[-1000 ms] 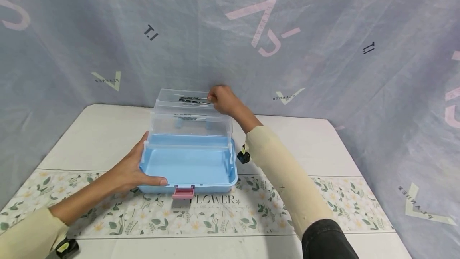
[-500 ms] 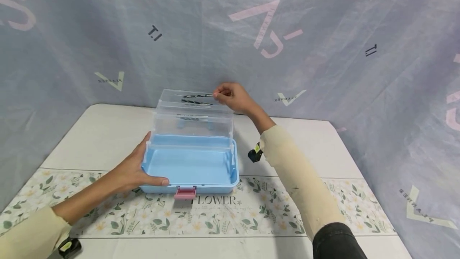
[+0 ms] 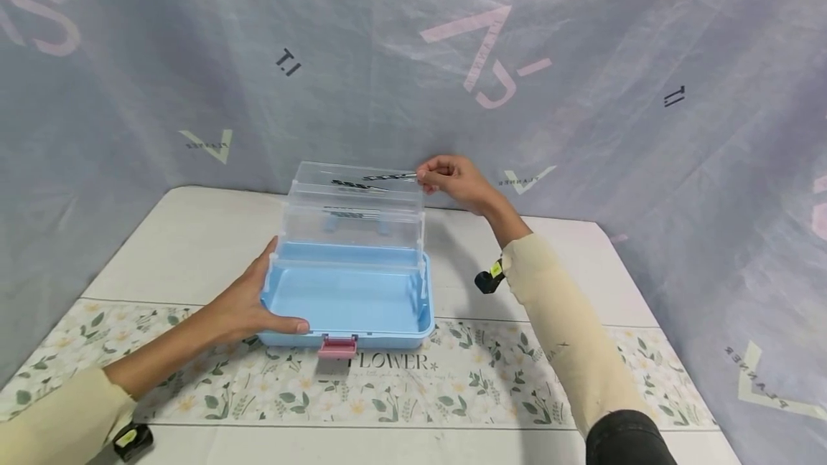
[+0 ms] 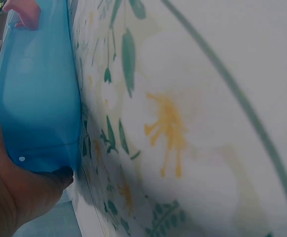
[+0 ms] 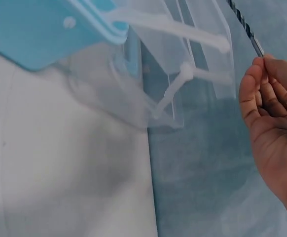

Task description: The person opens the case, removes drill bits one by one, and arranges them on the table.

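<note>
A light blue storage box (image 3: 349,307) with clear fold-out trays (image 3: 355,214) and a pink latch (image 3: 337,346) stands open on the table. My left hand (image 3: 248,303) holds the box's front left corner, thumb along the front wall; the left wrist view shows the blue box (image 4: 37,98) against my palm. My right hand (image 3: 452,179) pinches the end of a dark twist drill bit (image 3: 388,177) just above the top tray's right end. The right wrist view shows the drill bit (image 5: 246,27) held at my fingertips (image 5: 262,74). More drill bits (image 3: 352,185) lie in the trays.
The white table carries a floral strip (image 3: 452,379) along the front. A grey printed sheet (image 3: 517,77) hangs right behind the box and along the right side. Small black devices are strapped at my wrists (image 3: 487,280).
My right hand has lifted a drill bit from the top tray and drawn it to the right. The left hand stays on the box.
</note>
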`<action>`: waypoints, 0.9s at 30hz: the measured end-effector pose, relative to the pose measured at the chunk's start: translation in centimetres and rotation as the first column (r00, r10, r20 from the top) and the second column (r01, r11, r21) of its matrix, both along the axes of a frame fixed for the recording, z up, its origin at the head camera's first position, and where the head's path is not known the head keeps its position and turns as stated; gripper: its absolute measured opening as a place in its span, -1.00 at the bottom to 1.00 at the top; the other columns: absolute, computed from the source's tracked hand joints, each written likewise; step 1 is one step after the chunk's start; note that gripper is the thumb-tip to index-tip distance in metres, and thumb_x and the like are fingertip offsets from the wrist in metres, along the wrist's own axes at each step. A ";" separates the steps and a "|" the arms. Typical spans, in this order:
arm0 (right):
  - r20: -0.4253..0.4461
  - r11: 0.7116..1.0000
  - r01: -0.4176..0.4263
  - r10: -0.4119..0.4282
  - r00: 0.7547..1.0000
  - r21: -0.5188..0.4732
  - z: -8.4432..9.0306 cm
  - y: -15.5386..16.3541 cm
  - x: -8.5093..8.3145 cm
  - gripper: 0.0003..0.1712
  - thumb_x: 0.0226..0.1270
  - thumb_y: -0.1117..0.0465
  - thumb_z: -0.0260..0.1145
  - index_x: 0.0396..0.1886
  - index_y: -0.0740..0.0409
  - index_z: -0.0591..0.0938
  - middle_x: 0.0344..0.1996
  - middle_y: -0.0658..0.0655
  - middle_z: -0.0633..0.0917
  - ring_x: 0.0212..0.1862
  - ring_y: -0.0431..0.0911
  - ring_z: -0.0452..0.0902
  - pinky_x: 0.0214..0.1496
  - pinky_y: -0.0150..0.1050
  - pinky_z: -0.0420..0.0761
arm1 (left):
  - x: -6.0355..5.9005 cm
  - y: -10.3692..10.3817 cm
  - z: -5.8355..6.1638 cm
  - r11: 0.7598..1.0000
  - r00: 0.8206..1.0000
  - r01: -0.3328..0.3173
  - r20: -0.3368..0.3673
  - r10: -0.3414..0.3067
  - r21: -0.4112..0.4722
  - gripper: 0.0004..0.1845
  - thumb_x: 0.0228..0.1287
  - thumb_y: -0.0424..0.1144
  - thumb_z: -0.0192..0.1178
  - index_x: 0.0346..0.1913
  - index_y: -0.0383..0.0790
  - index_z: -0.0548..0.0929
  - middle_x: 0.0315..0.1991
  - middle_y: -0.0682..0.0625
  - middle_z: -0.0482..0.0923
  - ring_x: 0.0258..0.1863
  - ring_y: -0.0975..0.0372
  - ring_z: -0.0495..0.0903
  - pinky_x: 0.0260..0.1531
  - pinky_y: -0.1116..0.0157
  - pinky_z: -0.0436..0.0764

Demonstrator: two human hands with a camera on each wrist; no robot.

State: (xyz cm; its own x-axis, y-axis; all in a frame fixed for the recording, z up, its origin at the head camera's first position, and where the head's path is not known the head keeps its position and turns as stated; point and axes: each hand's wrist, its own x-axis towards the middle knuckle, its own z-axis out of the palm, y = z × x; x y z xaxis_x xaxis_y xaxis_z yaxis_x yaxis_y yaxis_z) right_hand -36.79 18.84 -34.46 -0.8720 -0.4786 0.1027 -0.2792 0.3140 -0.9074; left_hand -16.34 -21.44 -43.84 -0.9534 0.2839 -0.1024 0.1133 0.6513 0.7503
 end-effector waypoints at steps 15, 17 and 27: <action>0.139 0.992 0.100 -0.089 0.986 -0.071 -1.7 6.6 0.7 -0.60 0.77 0.15 0.35 0.23 0.45 0.69 -0.12 -0.07 0.83 -0.04 -0.13 0.74 0.17 -0.27 0.74 | -0.1 -0.1 0.0 1.000 1.000 -0.008 0.010 0.008 0.013 0.81 -0.01 0.24 0.81 0.86 0.08 -0.55 0.86 -0.47 -0.34 0.76 -0.57 -0.07 0.48 -0.66 0.30; 0.157 0.990 0.112 -0.096 0.983 -0.091 -2.0 7.7 0.8 -0.62 0.77 0.16 0.34 0.23 0.45 0.67 -0.09 -0.05 0.83 -0.02 -0.15 0.74 0.22 -0.24 0.75 | -0.1 -0.1 0.0 1.000 1.000 -0.008 0.010 0.008 0.010 0.81 -0.01 0.25 0.81 0.86 0.09 -0.55 0.86 -0.47 -0.35 0.76 -0.57 -0.06 0.47 -0.66 0.30; 0.209 0.974 0.164 -0.129 0.969 -0.159 -3.5 12.1 1.1 -0.69 0.78 0.20 0.33 0.21 0.39 0.66 -0.03 0.05 0.77 0.01 -0.11 0.68 0.17 -0.35 0.75 | 0.0 -0.1 0.2 1.000 1.000 -0.003 0.006 0.002 0.022 0.82 -0.02 0.22 0.81 0.86 0.03 -0.54 0.85 -0.49 -0.36 0.76 -0.58 -0.09 0.50 -0.66 0.26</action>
State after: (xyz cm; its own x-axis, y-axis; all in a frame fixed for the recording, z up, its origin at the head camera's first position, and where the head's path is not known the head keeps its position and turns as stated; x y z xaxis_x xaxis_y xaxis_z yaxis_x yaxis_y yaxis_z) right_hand -35.69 30.96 -37.96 -0.9424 -0.3343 -0.0069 -0.0534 0.1708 -0.9839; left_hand -16.33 -21.54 -43.68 -0.9534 0.2837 -0.1022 0.1070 0.6352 0.7649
